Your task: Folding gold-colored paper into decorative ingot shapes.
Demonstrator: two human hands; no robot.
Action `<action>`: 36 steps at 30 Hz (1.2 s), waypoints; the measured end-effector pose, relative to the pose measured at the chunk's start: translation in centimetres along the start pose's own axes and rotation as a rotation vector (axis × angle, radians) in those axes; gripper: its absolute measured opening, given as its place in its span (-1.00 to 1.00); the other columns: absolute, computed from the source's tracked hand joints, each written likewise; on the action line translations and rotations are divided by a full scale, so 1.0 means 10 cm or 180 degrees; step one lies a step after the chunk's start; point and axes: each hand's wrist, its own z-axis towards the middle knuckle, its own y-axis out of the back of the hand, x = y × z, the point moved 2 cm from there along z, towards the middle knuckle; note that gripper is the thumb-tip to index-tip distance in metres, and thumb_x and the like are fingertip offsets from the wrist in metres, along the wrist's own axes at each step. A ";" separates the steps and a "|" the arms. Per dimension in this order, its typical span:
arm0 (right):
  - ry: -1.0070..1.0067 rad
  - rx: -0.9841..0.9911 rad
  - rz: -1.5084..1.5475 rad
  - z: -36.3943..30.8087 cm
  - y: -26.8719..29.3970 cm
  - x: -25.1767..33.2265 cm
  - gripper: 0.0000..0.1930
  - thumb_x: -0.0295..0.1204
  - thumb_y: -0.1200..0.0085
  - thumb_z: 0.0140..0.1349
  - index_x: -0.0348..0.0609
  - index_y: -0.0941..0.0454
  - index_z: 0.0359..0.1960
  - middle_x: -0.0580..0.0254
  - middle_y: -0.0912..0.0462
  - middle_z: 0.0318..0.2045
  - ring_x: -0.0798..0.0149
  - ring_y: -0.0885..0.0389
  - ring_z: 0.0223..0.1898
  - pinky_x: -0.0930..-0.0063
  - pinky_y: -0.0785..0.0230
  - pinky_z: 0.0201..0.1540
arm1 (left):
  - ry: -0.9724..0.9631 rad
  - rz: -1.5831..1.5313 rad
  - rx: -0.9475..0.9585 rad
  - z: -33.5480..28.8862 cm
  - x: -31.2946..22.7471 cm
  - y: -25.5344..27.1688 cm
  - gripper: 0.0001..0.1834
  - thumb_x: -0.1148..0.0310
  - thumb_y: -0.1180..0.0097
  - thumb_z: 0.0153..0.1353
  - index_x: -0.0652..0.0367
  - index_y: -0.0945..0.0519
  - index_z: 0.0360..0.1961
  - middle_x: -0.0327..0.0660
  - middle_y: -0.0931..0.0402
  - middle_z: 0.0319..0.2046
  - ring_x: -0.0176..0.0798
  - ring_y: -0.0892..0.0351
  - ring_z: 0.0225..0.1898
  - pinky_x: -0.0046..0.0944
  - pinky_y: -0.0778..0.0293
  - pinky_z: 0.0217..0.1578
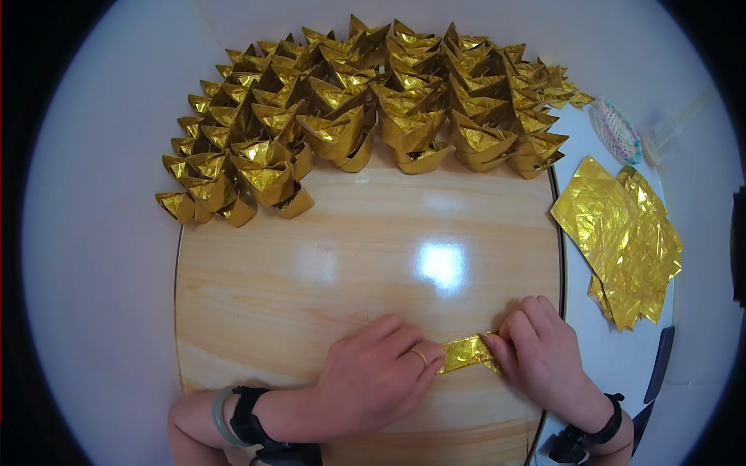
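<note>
A strip of folded gold foil paper stretches between my two hands, low over the front of the wooden table. My left hand, with a ring on one finger, is closed on the strip's left end. On the right end, my right hand pinches the foil between thumb and curled fingers. A small corner of the foil sticks out below, beside the right thumb. Both ends of the strip are hidden in my fingers.
Many folded gold paper ingots stand in stacked rows along the back of the wooden table. To the right, a pile of flat gold foil sheets lies on a white surface, near a netted oval item with a turquoise edge.
</note>
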 end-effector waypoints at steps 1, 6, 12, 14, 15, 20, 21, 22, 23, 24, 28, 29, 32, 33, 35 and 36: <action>0.0013 0.0017 -0.0005 0.00 0.00 0.00 -0.77 -0.43 -0.25 0.01 -0.16 -0.39 -0.43 0.18 -0.40 -0.44 0.14 -0.42 -0.40 0.36 -0.35 -0.45 | -0.0007 0.0010 -0.0005 0.00 0.00 -0.01 -0.94 0.41 -0.19 0.05 0.15 -0.59 -0.47 -0.31 -0.43 -0.54 -0.27 -0.43 -0.44 -0.31 -0.43 -0.55; 0.0027 0.0061 -0.0018 0.02 0.00 0.01 -0.78 -0.43 -0.24 0.02 -0.16 -0.40 -0.41 0.19 -0.41 -0.43 0.15 -0.42 -0.39 0.37 -0.35 -0.44 | -0.0013 0.0016 -0.0016 -0.01 0.02 -0.01 -0.94 0.41 -0.17 0.06 0.15 -0.57 -0.48 -0.31 -0.42 -0.55 -0.28 -0.43 -0.45 -0.31 -0.42 -0.57; 0.0050 0.0014 -0.0095 0.04 0.01 0.02 -0.78 -0.41 -0.23 0.04 -0.15 -0.40 -0.42 0.19 -0.41 -0.41 0.16 -0.43 -0.39 0.38 -0.36 -0.42 | -0.0007 0.0048 0.0074 0.01 0.02 0.01 -0.93 0.45 -0.21 0.01 0.13 -0.56 -0.45 -0.29 -0.46 -0.52 -0.23 -0.44 -0.45 -0.30 -0.41 -0.56; 0.0098 0.0061 -0.0170 0.05 0.02 0.03 -0.78 -0.41 -0.21 0.04 -0.16 -0.40 -0.39 0.19 -0.41 -0.40 0.16 -0.43 -0.38 0.37 -0.35 -0.42 | 0.0022 0.0054 0.0163 0.01 0.01 0.03 -0.86 0.49 -0.27 -0.04 0.11 -0.58 -0.40 -0.29 -0.50 -0.48 -0.19 -0.46 -0.43 -0.29 -0.41 -0.53; 0.0086 0.0044 -0.0163 0.05 0.01 0.02 -0.78 -0.41 -0.21 0.04 -0.16 -0.40 -0.39 0.19 -0.41 -0.40 0.16 -0.43 -0.38 0.37 -0.35 -0.42 | 0.0039 0.0178 0.0218 0.01 -0.01 0.02 -0.86 0.49 -0.26 -0.04 0.12 -0.57 -0.41 -0.28 -0.48 -0.46 -0.18 -0.44 -0.39 -0.29 -0.41 -0.50; 0.0579 -0.0205 -0.0080 0.04 -0.13 -0.07 -0.75 -0.38 -0.21 0.04 -0.15 -0.37 -0.39 0.21 -0.41 -0.45 0.17 -0.44 -0.40 0.33 -0.32 -0.42 | 0.0144 0.0370 0.0334 0.06 -0.03 0.03 -0.85 0.48 -0.25 -0.04 0.13 -0.53 -0.42 -0.26 -0.41 -0.41 -0.13 -0.36 -0.31 -0.24 -0.38 -0.37; 0.0560 -0.0227 -0.0064 0.05 -0.11 -0.05 -0.75 -0.38 -0.21 0.04 -0.15 -0.37 -0.39 0.21 -0.41 -0.45 0.17 -0.44 -0.40 0.33 -0.32 -0.42 | -0.0074 0.0300 0.0284 0.06 0.01 0.00 -0.84 0.48 -0.25 -0.05 0.13 -0.52 -0.42 -0.24 -0.39 -0.41 -0.11 -0.34 -0.31 -0.22 -0.37 -0.33; 0.0406 -0.0226 0.0024 0.07 -0.07 -0.02 -0.74 -0.34 -0.21 0.04 -0.15 -0.36 -0.40 0.22 -0.41 -0.46 0.17 -0.44 -0.40 0.32 -0.31 -0.42 | -0.0293 0.0230 0.0238 0.06 0.04 -0.02 -0.83 0.48 -0.26 -0.05 0.13 -0.51 -0.42 -0.22 -0.37 -0.40 -0.10 -0.33 -0.30 -0.19 -0.35 -0.29; 0.0251 -0.0226 0.0114 0.08 -0.05 0.00 -0.72 -0.30 -0.22 0.03 -0.14 -0.36 -0.41 0.23 -0.41 -0.47 0.18 -0.44 -0.41 0.31 -0.30 -0.42 | -0.0309 0.0248 0.0267 0.06 0.06 -0.02 -0.83 0.48 -0.26 -0.05 0.13 -0.51 -0.42 -0.22 -0.37 -0.40 -0.10 -0.33 -0.30 -0.19 -0.35 -0.29; 0.0223 -0.0262 0.0128 0.09 -0.06 0.02 -0.72 -0.30 -0.22 0.03 -0.14 -0.36 -0.41 0.23 -0.41 -0.47 0.18 -0.44 -0.41 0.31 -0.30 -0.42 | -0.0338 0.0208 0.0301 0.07 0.06 -0.02 -0.81 0.47 -0.26 -0.06 0.13 -0.50 -0.41 -0.22 -0.37 -0.40 -0.09 -0.33 -0.31 -0.19 -0.33 -0.29; 0.0262 -0.0337 -0.0259 0.11 -0.15 0.02 -0.65 -0.16 -0.21 0.03 -0.13 -0.36 -0.42 0.22 -0.42 -0.47 0.19 -0.47 -0.39 0.33 -0.34 -0.40 | -0.0503 0.0104 0.0337 0.10 0.08 -0.01 -0.74 0.39 -0.31 -0.07 0.13 -0.47 -0.38 -0.21 -0.37 -0.39 -0.07 -0.32 -0.30 -0.17 -0.30 -0.29; 0.0285 -0.0360 -0.0251 0.10 -0.16 0.01 -0.63 -0.13 -0.20 0.02 -0.13 -0.35 -0.42 0.22 -0.42 -0.48 0.19 -0.48 -0.39 0.33 -0.35 -0.39 | -0.0528 0.0130 0.0367 0.11 0.06 0.01 -0.74 0.39 -0.31 -0.07 0.13 -0.47 -0.38 -0.21 -0.37 -0.39 -0.07 -0.32 -0.30 -0.17 -0.30 -0.29; 0.0257 -0.0391 -0.0266 0.09 -0.15 0.00 -0.63 -0.12 -0.20 0.04 -0.13 -0.36 -0.42 0.21 -0.44 -0.49 0.17 -0.50 -0.39 0.33 -0.37 -0.38 | -0.0573 0.0236 0.0512 0.14 0.00 0.02 -0.70 0.33 -0.33 -0.05 0.13 -0.46 -0.36 -0.21 -0.37 -0.39 -0.06 -0.32 -0.29 -0.15 -0.29 -0.28; 0.0220 -0.0424 -0.0252 0.09 -0.15 -0.01 -0.63 -0.12 -0.20 0.04 -0.13 -0.36 -0.42 0.21 -0.44 -0.49 0.17 -0.50 -0.39 0.33 -0.37 -0.38 | -0.0540 0.0231 0.0531 0.14 0.01 0.01 -0.70 0.31 -0.33 -0.04 0.13 -0.46 -0.37 -0.21 -0.38 -0.39 -0.06 -0.32 -0.29 -0.15 -0.29 -0.27; 0.0271 -0.0476 -0.0176 0.08 -0.15 -0.02 -0.64 -0.12 -0.19 0.06 -0.14 -0.36 -0.41 0.20 -0.45 -0.50 0.15 -0.52 -0.40 0.31 -0.38 -0.37 | -0.0536 0.0243 0.0588 0.14 0.02 -0.01 -0.70 0.29 -0.33 -0.03 0.12 -0.45 -0.37 -0.20 -0.38 -0.39 -0.05 -0.32 -0.29 -0.15 -0.29 -0.26; 0.0244 -0.0506 -0.0172 0.08 -0.14 -0.02 -0.64 -0.12 -0.19 0.06 -0.14 -0.36 -0.41 0.20 -0.45 -0.50 0.15 -0.52 -0.40 0.31 -0.38 -0.37 | -0.0573 0.0269 0.0562 0.14 0.02 -0.01 -0.70 0.28 -0.32 -0.02 0.12 -0.45 -0.37 -0.20 -0.38 -0.39 -0.05 -0.32 -0.29 -0.14 -0.29 -0.24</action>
